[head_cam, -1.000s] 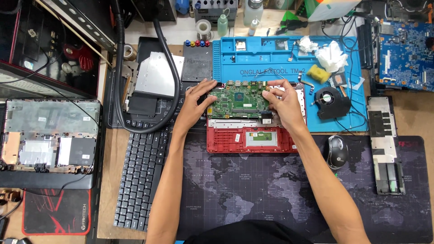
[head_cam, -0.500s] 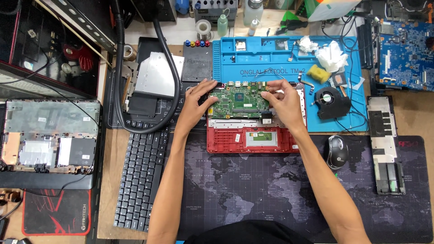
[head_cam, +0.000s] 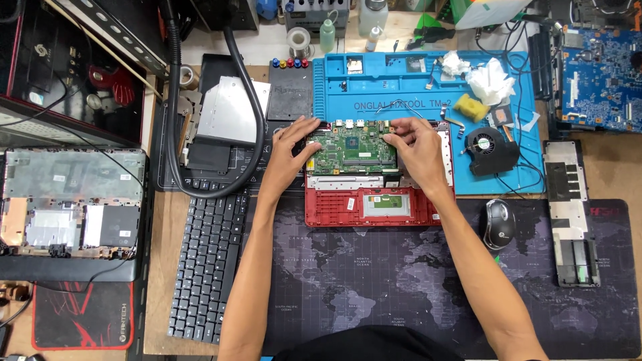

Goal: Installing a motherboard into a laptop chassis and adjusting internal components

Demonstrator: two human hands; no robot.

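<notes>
1. Green rectangular circuit board (head_cam: 353,148): seated in red plastic laptop shell (head_cam: 364,206), counter's far middle.
2. Left hand (head_cam: 289,152), right hand (head_cam: 416,148): fingers gripping board's side edges.
3. Risk: uneven lifting may flex board, strain connectors.

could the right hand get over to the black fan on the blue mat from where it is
Probably yes: the right hand rests on the green circuit board, and the black fan lies just beside it on the blue mat, nothing standing between.
</notes>
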